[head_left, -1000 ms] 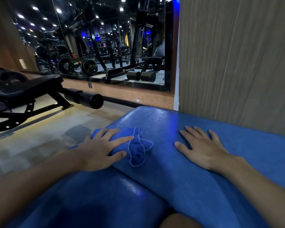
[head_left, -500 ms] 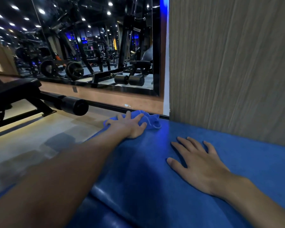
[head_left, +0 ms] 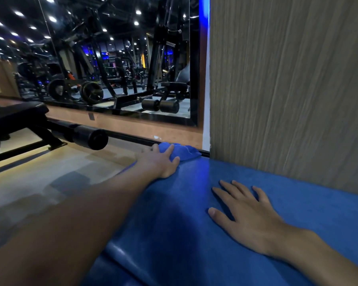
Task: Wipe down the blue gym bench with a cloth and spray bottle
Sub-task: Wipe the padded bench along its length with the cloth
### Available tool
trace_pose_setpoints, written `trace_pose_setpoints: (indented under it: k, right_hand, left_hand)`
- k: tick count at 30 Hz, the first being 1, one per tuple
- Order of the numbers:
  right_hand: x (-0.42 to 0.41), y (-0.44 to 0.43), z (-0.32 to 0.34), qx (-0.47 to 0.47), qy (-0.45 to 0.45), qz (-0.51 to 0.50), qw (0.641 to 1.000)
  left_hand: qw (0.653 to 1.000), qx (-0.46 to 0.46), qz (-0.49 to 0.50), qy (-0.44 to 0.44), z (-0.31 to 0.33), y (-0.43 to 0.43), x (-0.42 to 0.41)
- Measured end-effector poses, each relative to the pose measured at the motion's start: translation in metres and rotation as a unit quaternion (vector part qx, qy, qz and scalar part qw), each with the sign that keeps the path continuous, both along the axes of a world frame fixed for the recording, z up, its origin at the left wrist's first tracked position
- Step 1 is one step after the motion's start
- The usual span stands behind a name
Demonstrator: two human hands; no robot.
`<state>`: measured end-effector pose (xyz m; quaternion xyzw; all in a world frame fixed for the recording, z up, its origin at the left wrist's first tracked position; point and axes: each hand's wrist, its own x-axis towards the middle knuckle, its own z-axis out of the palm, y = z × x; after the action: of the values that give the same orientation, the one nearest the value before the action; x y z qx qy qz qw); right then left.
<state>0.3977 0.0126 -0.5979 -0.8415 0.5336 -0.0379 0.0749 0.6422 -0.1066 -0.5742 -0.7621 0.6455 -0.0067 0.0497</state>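
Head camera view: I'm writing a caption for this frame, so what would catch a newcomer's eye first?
The blue bench fills the lower right, running up to a grey wood-grain wall. The left hand reaches to the bench's far end, pressing a blue cloth, while the right hand lies flat on the padding nearer the camera. Upper left, a large mirror reflects dark gym machines and ceiling lights.

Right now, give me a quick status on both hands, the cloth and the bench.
Left hand flat on cloth at bench's far end. Right hand open, palm down on blue bench. Wood-grain wall panel borders the bench's right side.
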Motion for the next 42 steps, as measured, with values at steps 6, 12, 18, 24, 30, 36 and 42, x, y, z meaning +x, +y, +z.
trace_pose_setpoints:
  k: [6, 12, 18, 24, 30, 36, 42]
  right_hand:
    - [-0.029, -0.012, 0.005, -0.001, 0.037, -0.030, 0.999]
    - [-0.037, -0.014, 0.003, 0.018, 0.002, -0.028, 0.999]
    - [-0.076, -0.002, 0.004, 0.022, 0.030, -0.071, 0.997]
    - [-0.121, 0.010, 0.009, 0.018, 0.047, -0.105, 0.993]
    - [-0.158, 0.021, 0.003, 0.032, 0.028, -0.101, 0.994]
    - [-0.194, 0.046, 0.006, 0.037, 0.030, -0.098, 0.994]
    - [-0.233, 0.073, 0.008, 0.039, 0.040, -0.128, 0.990]
  left_hand:
    - [0.994, -0.028, -0.080, 0.070, 0.000, 0.002, 0.019]
    - [0.985, -0.058, -0.100, 0.130, -0.009, -0.001, 0.013]
    - [0.985, -0.054, -0.111, 0.120, -0.015, 0.002, -0.007]
    - [0.982, -0.056, -0.130, 0.122, -0.022, 0.013, -0.040]
    - [0.981, -0.044, -0.124, 0.139, -0.024, 0.036, -0.083]
    - [0.978, -0.039, -0.142, 0.151, -0.022, 0.065, -0.145]
    - [0.971, -0.045, -0.190, 0.140, -0.020, 0.090, -0.228]
